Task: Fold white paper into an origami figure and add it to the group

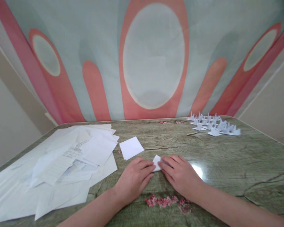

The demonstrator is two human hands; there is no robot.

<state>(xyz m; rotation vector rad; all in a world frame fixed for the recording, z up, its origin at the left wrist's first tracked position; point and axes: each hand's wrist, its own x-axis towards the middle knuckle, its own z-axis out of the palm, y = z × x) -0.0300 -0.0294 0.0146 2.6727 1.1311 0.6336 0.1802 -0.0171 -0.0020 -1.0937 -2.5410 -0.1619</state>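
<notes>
A small piece of folded white paper [157, 160] lies on the table in front of me, a pointed corner facing away. My left hand [135, 175] grips its left edge, fingertips pressed down on the paper. From the other side my right hand [180, 175] has its fingers closed on the right part, which they partly cover. The thumbs and the paper's lower folds are hard to make out. Just beyond my left hand rests a little stack of square white paper [132, 148].
Loose white sheets [68, 167], some printed, spread in a heap on the left. Several folded paper cranes [213, 123] stand grouped at the far right. The wood-patterned table [227, 164] meets a patterned backdrop [153, 56] behind.
</notes>
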